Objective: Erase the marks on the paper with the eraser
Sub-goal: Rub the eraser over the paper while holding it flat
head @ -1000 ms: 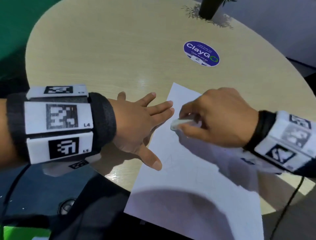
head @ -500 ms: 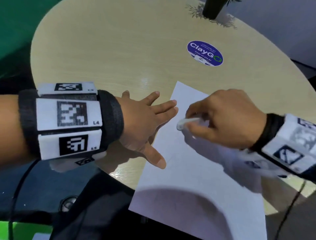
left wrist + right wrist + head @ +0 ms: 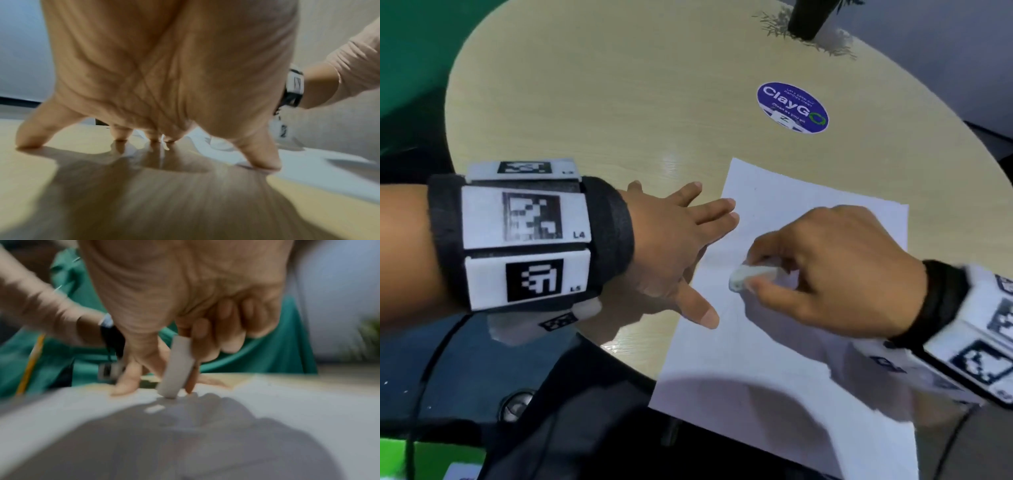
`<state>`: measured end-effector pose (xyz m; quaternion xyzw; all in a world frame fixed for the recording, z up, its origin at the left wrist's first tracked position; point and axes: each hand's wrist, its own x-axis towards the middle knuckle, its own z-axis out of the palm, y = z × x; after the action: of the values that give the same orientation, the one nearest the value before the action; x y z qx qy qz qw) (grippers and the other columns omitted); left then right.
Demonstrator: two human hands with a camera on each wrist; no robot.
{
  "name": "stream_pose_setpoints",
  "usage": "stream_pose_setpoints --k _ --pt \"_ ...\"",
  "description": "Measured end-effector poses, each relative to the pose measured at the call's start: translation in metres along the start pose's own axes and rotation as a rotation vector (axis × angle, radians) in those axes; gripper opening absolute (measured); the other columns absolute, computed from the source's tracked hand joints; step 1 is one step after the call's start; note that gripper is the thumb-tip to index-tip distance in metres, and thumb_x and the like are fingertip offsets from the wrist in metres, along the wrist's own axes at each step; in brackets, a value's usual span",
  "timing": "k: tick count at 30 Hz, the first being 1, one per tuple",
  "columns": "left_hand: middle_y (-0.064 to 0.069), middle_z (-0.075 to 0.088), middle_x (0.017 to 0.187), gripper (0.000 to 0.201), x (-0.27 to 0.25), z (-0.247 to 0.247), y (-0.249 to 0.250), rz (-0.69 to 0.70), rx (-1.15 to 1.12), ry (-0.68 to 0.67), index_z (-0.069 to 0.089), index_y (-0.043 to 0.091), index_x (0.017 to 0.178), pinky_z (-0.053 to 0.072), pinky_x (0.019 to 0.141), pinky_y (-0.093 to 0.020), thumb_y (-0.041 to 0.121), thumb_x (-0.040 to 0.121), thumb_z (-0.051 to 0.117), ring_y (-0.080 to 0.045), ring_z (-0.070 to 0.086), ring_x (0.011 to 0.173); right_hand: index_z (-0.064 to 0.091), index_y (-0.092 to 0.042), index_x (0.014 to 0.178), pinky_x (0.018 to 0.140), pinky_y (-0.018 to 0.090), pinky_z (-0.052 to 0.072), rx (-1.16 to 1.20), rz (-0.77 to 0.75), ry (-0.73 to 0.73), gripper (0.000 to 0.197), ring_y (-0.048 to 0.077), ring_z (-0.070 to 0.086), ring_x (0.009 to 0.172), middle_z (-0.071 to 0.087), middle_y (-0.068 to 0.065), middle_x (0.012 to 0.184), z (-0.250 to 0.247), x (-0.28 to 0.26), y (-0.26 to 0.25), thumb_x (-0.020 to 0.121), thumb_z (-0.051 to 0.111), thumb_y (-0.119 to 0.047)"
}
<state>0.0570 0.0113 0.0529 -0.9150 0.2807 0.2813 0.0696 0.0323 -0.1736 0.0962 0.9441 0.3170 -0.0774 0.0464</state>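
A white sheet of paper (image 3: 784, 359) lies on the round wooden table (image 3: 592, 102), its near end hanging over the table's edge. My left hand (image 3: 681, 246) lies flat with spread fingers, thumb and fingertips pressing the paper's left edge. My right hand (image 3: 835, 274) pinches a white eraser (image 3: 751, 275) between thumb and fingers. In the right wrist view the eraser (image 3: 177, 368) stands tilted with its lower end touching the paper (image 3: 287, 410). Pencil marks on the sheet are too faint to make out.
A round purple ClayGo sticker (image 3: 792, 107) sits on the table beyond the paper. A dark plant pot (image 3: 808, 17) stands at the far edge. Dark clothing and a cable lie below the near table edge at lower left.
My right hand has moved the eraser down the sheet toward me, from level with the left fingertips to near the left thumb. The left hand stays pressed on the paper's edge.
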Motion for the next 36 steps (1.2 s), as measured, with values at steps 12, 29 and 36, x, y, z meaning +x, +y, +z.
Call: stream_pose_setpoints --k 12,29,36 --pt "0.019 -0.03 0.153 0.131 0.018 -0.01 0.003 0.002 0.039 0.027 -0.024 0.042 0.144 0.012 0.102 -0.074 0.099 0.044 0.039 -0.026 -0.026 0.143 0.064 -0.027 0.074 0.045 0.028 0.038 0.072 -0.034 -0.021 0.041 0.019 0.051 0.048 0.055 -0.003 0.05 0.013 -0.015 -0.004 0.079 0.036 -0.056" --pt "0.01 -0.02 0.158 0.143 0.015 -0.006 0.008 0.069 -0.211 0.091 -0.02 0.031 0.149 0.023 0.109 -0.055 0.101 0.038 0.035 -0.007 -0.014 0.144 0.063 -0.023 0.07 0.048 0.028 0.037 -0.005 -0.076 0.001 0.036 0.025 0.058 0.057 0.063 -0.003 0.057 0.01 -0.002 0.006 0.077 0.042 -0.052" --pt "0.018 -0.03 0.153 0.133 0.02 -0.007 0.005 0.027 -0.03 0.043 -0.022 0.045 0.144 0.012 0.107 -0.062 0.1 0.039 0.037 -0.019 -0.02 0.145 0.064 -0.025 0.07 0.048 0.027 0.036 0.05 -0.063 0.005 0.034 0.025 0.058 0.055 0.061 -0.004 0.055 0.012 -0.001 0.002 0.076 0.045 -0.052"
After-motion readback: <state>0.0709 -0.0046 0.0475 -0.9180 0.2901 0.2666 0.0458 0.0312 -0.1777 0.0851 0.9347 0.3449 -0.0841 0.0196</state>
